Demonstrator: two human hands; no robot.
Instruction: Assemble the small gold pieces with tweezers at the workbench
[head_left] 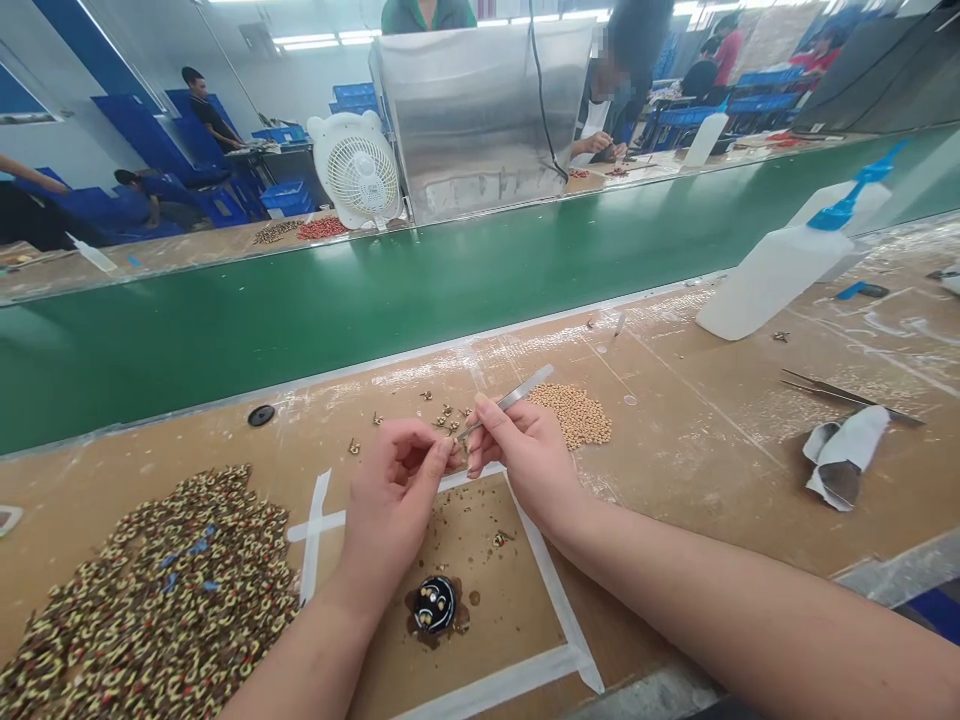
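Observation:
My left hand (394, 490) is pinched shut, fingertips together around a tiny part that I cannot make out. My right hand (525, 450) grips metal tweezers (514, 397), whose tips point into the left hand's fingertips. Both hands hover over a taped square (559, 600) on the brown worktable. Several small brass parts (442, 412) lie scattered just beyond the hands. A heap of small tan beads (577, 412) lies right of the tweezers. A black round cap (435, 603) with glue around it sits below my hands.
A large pile of dark and yellow ring parts (157, 590) covers the left. A white squeeze bottle (780, 270) with blue nozzle, spare tweezers (840, 393) and crumpled tape (844, 455) lie right. A green conveyor belt (375, 290) runs behind; a fan (356, 170) and other workers are beyond.

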